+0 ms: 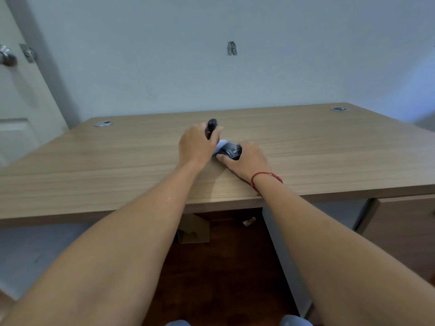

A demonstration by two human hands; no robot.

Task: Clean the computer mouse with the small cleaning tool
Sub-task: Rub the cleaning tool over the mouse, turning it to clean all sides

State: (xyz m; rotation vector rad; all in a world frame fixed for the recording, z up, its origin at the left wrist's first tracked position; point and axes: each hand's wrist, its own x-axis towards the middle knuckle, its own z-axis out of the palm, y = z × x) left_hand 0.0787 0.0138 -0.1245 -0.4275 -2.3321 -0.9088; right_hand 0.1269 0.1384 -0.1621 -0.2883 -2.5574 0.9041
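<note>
A dark computer mouse (231, 150) with white lettering lies on the wooden desk (117, 165) near its middle. My right hand (247, 161) grips the mouse from the right, thumb along its near side. My left hand (196, 144) is closed around a small black cleaning tool (211, 128), whose rounded top sticks up above my fingers. A pale, whitish part (219, 146) shows below my left hand, touching the mouse's left side. The tool's lower end is hidden by my fingers.
Two round metal cable grommets (103, 123) (339, 109) sit at the desk's back corners against a pale wall. A door with a knob (8, 58) stands at left. A cardboard box (194, 229) rests on the dark floor under the desk; a drawer unit (404, 231) is at right.
</note>
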